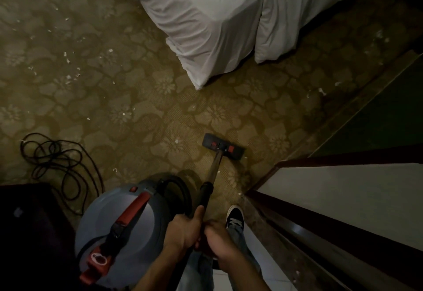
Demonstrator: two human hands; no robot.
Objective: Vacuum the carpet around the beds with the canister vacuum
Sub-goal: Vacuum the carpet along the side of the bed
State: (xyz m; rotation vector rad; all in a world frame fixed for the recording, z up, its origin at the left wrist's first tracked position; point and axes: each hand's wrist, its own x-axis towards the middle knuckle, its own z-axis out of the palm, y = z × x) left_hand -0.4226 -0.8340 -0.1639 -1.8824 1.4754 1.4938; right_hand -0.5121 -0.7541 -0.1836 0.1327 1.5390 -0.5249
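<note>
Most of the job is still ahead of you, judging by the floor. White scraps (66, 54) lie scattered over the patterned carpet (142, 98) to the left of the bed (219, 22), and more scraps sit in the strip between the bed and the wall on the right. A few bits lie close to the floor head (223, 147) itself, one just to its left.

Your left hand (184, 230) is wrapped around the black upper part of the wand (207, 195), thumb pointing up along it. Your right hand (219, 242) is closed on the same tube just below and beside the left, so both hands are gripping the wand. The floor head rests flat on the carpet in front of your shoe (234, 216), near the skirting, well short of the bed corner.

The canister vacuum (123, 233) stands at your left, touching nothing but the floor as far as you can see, with its hose looping behind the wand. The power cord (57, 164) lies in loose coils on the carpet to the left; it sits in a patch you have yet to clean, so it will likely need shifting.
</note>
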